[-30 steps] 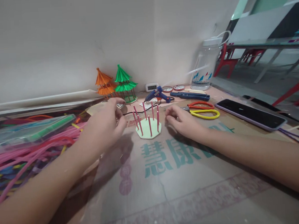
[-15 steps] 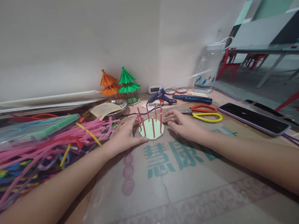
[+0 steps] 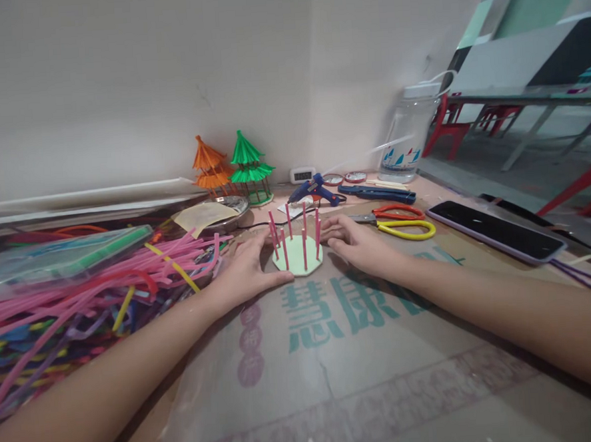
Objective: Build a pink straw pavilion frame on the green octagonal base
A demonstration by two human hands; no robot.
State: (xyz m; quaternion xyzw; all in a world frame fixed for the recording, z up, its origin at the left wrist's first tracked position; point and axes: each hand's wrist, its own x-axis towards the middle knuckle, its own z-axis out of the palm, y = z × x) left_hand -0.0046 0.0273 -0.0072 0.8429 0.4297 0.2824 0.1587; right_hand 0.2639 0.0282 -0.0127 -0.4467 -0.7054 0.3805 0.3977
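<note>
On the cardboard sheet [image 3: 306,394] lies a pale green many-sided base [image 3: 296,255] with several pink sticks [image 3: 304,249] standing upright around its edge. My left hand [image 3: 245,265] curves round the base's left side, thumb and fingers spread, the thumb at its front edge. Close to the right side rests my right hand [image 3: 351,243], its fingers loosely bent and apart, holding nothing. Scissors [image 3: 406,227] with red and yellow handles lie just beyond the right hand. Behind the base sits a blue glue gun [image 3: 314,191].
Pink and coloured pipe cleaners [image 3: 104,286] heap at the left under a clear plastic case [image 3: 62,262]. Orange [image 3: 212,166] and green [image 3: 249,167] pagoda models stand at the back near a small timer [image 3: 303,174]. A bottle [image 3: 405,134] and a phone [image 3: 496,231] are at the right.
The camera view has shifted slightly. The right pink sticks look a little differently spaced; the hands remain in nearly the same places beside the base.
</note>
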